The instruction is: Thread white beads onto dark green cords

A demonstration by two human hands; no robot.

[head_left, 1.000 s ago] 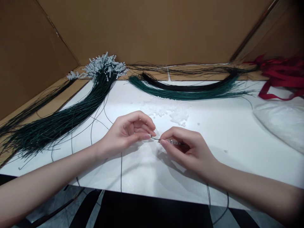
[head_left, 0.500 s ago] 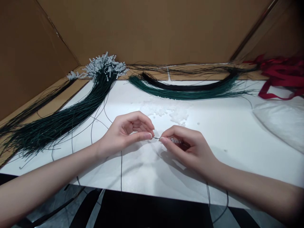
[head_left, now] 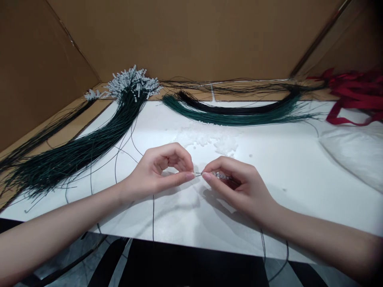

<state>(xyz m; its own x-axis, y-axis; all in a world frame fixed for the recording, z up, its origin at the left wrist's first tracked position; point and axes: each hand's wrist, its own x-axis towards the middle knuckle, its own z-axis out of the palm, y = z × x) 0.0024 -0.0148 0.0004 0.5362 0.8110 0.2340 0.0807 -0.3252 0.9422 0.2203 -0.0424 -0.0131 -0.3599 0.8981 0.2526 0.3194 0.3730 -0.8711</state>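
Thumb and forefinger of my left hand (head_left: 167, 169) pinch a thin dark wire (head_left: 198, 174), which spans the narrow gap between my hands. Facing it, my right hand (head_left: 236, 179) pinches the same wire at its fingertips, and small white beads (head_left: 221, 175) show strung in a row inside that hand. Part of the beads is hidden by my fingers. A dark wire tail hangs down below my left hand, and more dark wire drops past the table edge under my right wrist. Loose white beads (head_left: 209, 137) lie scattered on the white table just beyond my hands.
At left lies a thick bundle of green wires (head_left: 98, 147) tipped with white beads. Behind, a curved bundle of green and black wires (head_left: 239, 113) lies along the table. Red ribbon (head_left: 353, 99) and a clear plastic bag (head_left: 356, 151) are at right. Cardboard walls (head_left: 191, 40) enclose the back.
My left thumb and forefinger have shifted slightly right, nearer my right fingertips. My right hand has barely moved and keeps its pinch.
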